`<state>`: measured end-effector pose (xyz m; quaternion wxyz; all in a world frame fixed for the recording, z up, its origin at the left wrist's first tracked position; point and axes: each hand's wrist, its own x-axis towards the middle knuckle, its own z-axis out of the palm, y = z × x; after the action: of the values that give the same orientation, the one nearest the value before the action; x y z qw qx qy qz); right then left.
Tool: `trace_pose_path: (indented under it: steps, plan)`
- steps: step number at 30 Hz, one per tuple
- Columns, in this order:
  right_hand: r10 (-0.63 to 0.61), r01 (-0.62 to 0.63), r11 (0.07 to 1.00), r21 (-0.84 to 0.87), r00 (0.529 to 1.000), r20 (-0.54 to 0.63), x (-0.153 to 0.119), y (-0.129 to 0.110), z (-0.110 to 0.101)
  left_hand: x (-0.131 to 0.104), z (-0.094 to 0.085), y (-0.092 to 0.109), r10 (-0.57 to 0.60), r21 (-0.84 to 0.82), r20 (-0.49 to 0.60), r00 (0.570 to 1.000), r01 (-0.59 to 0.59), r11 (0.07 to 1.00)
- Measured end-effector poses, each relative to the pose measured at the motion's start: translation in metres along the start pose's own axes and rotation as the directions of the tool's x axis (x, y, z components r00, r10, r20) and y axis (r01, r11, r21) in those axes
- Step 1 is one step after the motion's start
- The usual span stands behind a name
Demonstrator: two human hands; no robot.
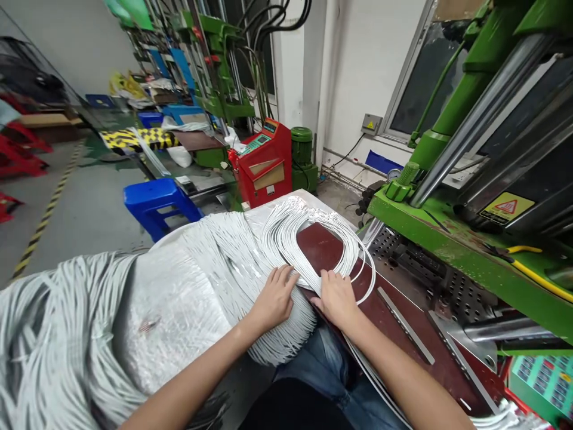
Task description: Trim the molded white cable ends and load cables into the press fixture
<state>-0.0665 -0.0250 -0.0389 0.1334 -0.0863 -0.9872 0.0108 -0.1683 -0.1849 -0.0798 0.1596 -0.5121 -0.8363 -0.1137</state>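
A looped coil of thin white cables lies over a dark red-brown board. My right hand is closed over the near edge of this coil, and cable strands pass beneath its fingers. Just left of it, my left hand has bent fingers close to the coil, above a thick bundle of straight white cables. Whatever the left fingertips pinch is too small or hidden to make out. The cut ends of that bundle hang over the front edge, near my lap.
At far left lies another large cable bundle on a plastic-wrapped surface. Two metal strips, one a slotted bar, rest on the board. A green press with yellow-handled pliers stands right. A blue stool and red control box are behind.
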Motion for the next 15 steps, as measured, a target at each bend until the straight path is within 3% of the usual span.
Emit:
trace_pose_path:
  steps: [4, 6, 9, 12, 15]
  plan:
    - [-0.098, 0.098, 0.994, 0.044, 0.995, 0.004, 0.004, 0.006, 0.008, -0.009, 0.009, 0.012, -0.066, 0.008, -0.023, 0.998, 0.066, 0.998]
    - [-0.085, 0.094, 0.988, 0.123, 0.993, -0.077, 0.005, 0.021, 0.0, -0.004, 0.01, 0.014, 0.003, -0.015, 0.009, 1.0, -0.003, 1.0]
    - [-0.014, 0.058, 0.979, 0.193, 0.975, -0.221, 0.01, 0.043, -0.017, 0.016, 0.008, 0.01, 0.12, 0.003, 0.14, 0.983, -0.122, 0.993]
    - [0.081, -0.01, 0.972, 0.236, 0.952, -0.295, 0.012, 0.057, -0.026, 0.041, -0.002, -0.003, 0.088, 0.101, 0.257, 0.962, -0.117, 0.988]
    - [0.181, -0.085, 0.954, 0.287, 0.927, -0.328, 0.013, 0.064, -0.029, 0.063, -0.032, -0.027, 0.068, 0.143, 0.295, 0.953, -0.114, 0.983]
